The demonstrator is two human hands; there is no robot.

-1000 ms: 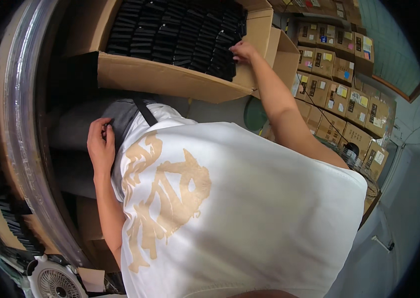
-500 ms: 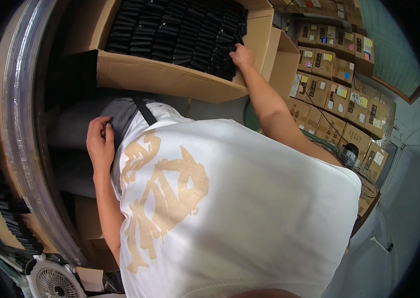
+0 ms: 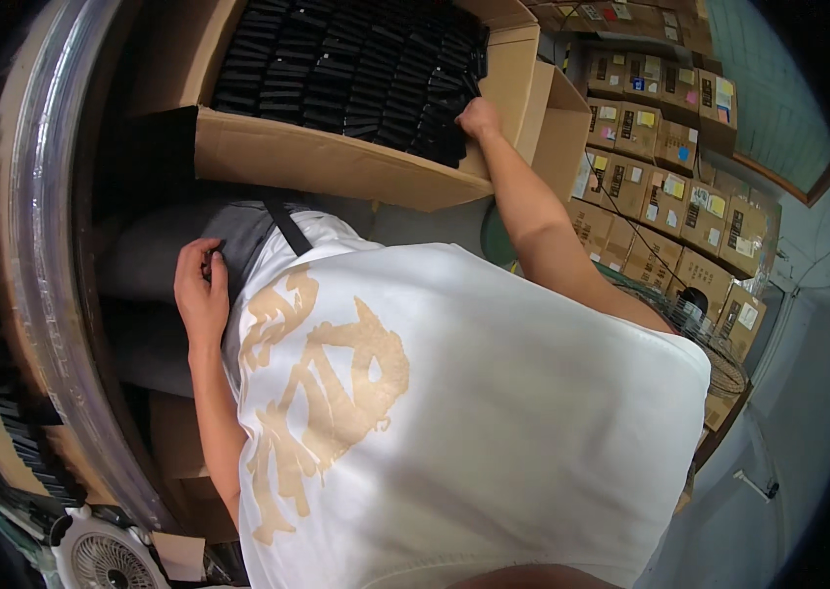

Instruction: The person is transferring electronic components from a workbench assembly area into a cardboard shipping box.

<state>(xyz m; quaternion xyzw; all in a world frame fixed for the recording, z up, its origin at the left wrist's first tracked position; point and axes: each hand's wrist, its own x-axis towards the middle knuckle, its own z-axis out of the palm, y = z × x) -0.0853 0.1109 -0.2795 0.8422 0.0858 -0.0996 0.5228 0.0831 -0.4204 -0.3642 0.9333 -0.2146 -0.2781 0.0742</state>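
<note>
An open cardboard box (image 3: 336,152) stands at the top of the view, packed with rows of slim black plastic pieces (image 3: 336,74). At the right end of those rows my right hand (image 3: 480,118) reaches in, fingers closed around the end of one black piece (image 3: 472,86); its fingertips are partly hidden. My left hand (image 3: 202,290) hangs beside my grey trousers, away from the box. Its fingers are curled toward the thumb, with a dark spot between them too small to name.
Stacked, labelled cartons (image 3: 670,191) fill the right side. A curved edge wrapped in clear plastic (image 3: 47,245) runs down the left. A white fan (image 3: 110,560) stands at the lower left, and a wire fan guard (image 3: 715,358) is behind my right arm.
My right hand has shifted very slightly toward me along the box's right end, still at the black pieces. The left hand stays beside my trousers, almost unmoved.
</note>
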